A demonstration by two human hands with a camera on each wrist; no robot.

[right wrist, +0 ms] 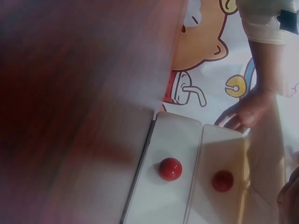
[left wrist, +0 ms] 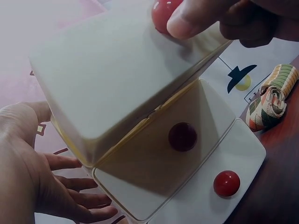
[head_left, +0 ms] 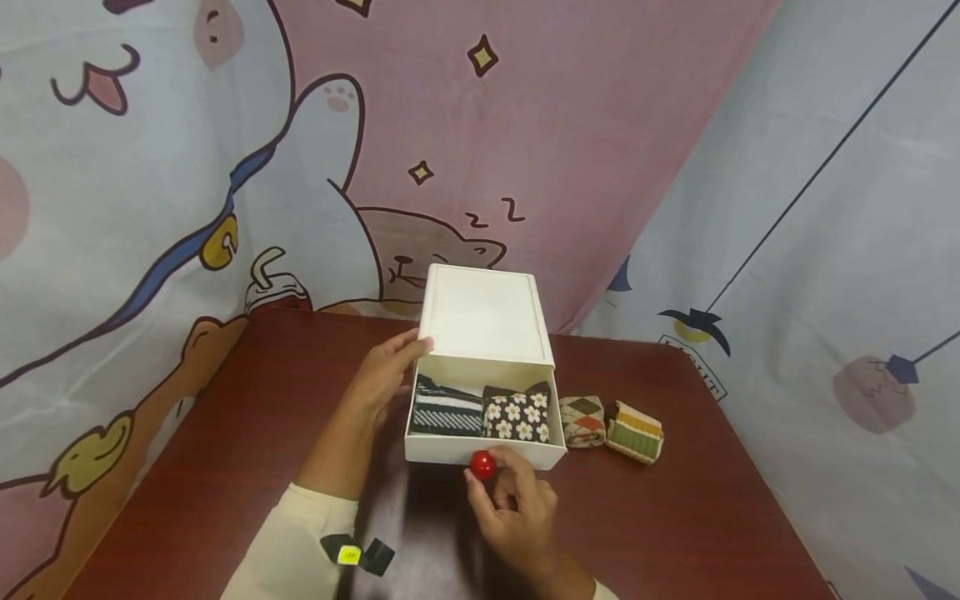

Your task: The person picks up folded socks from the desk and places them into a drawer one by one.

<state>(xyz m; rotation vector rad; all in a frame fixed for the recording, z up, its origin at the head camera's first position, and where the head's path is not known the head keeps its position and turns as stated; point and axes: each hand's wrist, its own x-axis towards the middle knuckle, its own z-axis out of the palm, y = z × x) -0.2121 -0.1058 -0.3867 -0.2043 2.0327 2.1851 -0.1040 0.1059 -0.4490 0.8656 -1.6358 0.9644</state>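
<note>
A white drawer cabinet [head_left: 486, 312] stands on the table with its top drawer [head_left: 442, 451] pulled out. Inside lie a dark striped folded sock bundle [head_left: 447, 410] on the left and a dark flowered one [head_left: 517, 415] on the right. My right hand [head_left: 519, 518] pinches the drawer's round red knob [head_left: 483, 465] between thumb and fingers. On the cabinet's left side rests my left hand [head_left: 384, 372], its thumb over the top edge and its fingers extended along the side. The left wrist view shows two lower drawer fronts, with a shaded knob [left wrist: 182, 137] and a brighter knob [left wrist: 226, 184].
Right of the cabinet, an argyle sock bundle [head_left: 582, 421] and a yellow-and-green striped one [head_left: 635, 432] lie on the reddish-brown table [head_left: 675, 533]. A printed cartoon cloth [head_left: 570, 125] hangs behind the table.
</note>
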